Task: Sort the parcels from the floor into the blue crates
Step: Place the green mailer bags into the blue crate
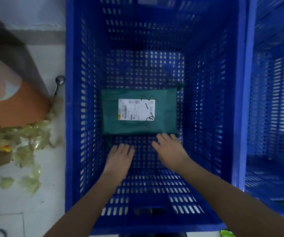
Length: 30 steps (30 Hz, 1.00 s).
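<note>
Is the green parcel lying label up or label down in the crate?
Label up: the green parcel lies flat on the crate floor, white label showing.

Parcel sorting room — blue slatted crates, labelled green parcel, packing scraps on floor.

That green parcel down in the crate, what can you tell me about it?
The green parcel is a flat, rectangular package in dull green plastic wrap. It lies label-up on the floor of the blue crate. Its white shipping label carries barcodes and black pen scribbles. The right hand has fingertips at its near edge; the left hand sits just short of it.
</note>
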### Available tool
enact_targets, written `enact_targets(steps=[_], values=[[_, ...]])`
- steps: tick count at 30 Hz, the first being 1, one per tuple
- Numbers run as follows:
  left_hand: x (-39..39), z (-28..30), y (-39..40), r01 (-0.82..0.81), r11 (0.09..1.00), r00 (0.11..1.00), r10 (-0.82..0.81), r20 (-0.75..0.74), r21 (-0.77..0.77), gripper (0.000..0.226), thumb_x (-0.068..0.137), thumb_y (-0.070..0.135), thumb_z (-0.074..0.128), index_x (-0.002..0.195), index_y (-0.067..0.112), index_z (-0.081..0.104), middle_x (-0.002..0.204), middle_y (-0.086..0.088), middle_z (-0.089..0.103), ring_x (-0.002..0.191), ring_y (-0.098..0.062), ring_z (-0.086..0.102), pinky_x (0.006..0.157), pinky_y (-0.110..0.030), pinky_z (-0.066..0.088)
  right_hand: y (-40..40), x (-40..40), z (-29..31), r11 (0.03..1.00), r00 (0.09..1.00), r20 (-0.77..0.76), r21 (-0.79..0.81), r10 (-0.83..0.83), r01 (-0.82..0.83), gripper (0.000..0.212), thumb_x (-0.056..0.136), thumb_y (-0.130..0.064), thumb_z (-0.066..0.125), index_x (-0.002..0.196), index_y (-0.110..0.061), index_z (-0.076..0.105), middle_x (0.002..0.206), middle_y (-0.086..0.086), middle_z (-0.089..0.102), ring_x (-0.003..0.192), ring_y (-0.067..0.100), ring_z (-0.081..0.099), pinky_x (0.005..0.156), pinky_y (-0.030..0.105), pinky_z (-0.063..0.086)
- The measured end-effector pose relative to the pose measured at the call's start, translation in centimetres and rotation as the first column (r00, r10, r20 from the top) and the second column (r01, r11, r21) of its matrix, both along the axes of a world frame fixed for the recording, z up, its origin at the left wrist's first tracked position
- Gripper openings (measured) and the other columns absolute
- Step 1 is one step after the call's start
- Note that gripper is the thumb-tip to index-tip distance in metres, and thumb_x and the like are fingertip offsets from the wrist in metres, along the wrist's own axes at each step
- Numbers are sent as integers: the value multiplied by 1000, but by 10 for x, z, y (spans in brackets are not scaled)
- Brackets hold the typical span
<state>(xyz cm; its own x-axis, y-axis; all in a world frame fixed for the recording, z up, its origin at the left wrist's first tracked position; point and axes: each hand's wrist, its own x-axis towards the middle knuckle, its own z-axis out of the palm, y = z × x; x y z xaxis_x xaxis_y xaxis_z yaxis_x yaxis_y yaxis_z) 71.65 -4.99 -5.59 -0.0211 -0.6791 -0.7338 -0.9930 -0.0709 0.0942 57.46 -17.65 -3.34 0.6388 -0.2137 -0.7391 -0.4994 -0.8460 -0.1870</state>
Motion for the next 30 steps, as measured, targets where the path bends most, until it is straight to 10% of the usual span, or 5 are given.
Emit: enact_targets(steps=[10,17,24,28,30], values=[[68,-53,-83,-215,976,976,216,35,-29,36,97,34,38,120,13,56,115,-7,64,104,-24,58,88,-31,39,-51,53,-41,987,989,35,-59,-145,147,27,99,-31,35,107,-9,49,105,10,65,95,29,62,65,31,33],[115,-57,-132,-384,920,921,374,-111,-83,47,98,35,39,140,16,42,138,-8,51,122,-24,48,103,-32,36,-107,86,-50,979,993,38,-170,-110,115,46,97,-36,35,131,-7,38,125,14,56,115,30,53,91,37,37],[133,-50,-154,-701,712,688,664,-293,-34,75,95,33,45,152,21,-2,161,-2,3,147,-20,11,120,-41,18,-158,88,-43,979,976,-92,-77,-198,191,67,98,-46,28,153,-21,-1,161,4,-2,149,19,-1,121,43,8],[116,-38,-151,-819,556,481,801,-357,144,69,97,32,42,152,20,3,161,-1,4,147,-21,14,118,-35,18,-142,77,-31,958,958,-24,13,-286,287,61,99,-42,28,153,-20,7,161,6,5,148,24,11,118,44,20],[101,-28,-134,-762,593,535,803,-262,260,61,100,32,37,152,16,11,160,-3,8,143,-23,24,109,-30,28,-122,62,-24,929,932,-27,77,-361,362,58,100,-39,29,152,-17,14,157,9,20,140,29,27,111,43,32]])
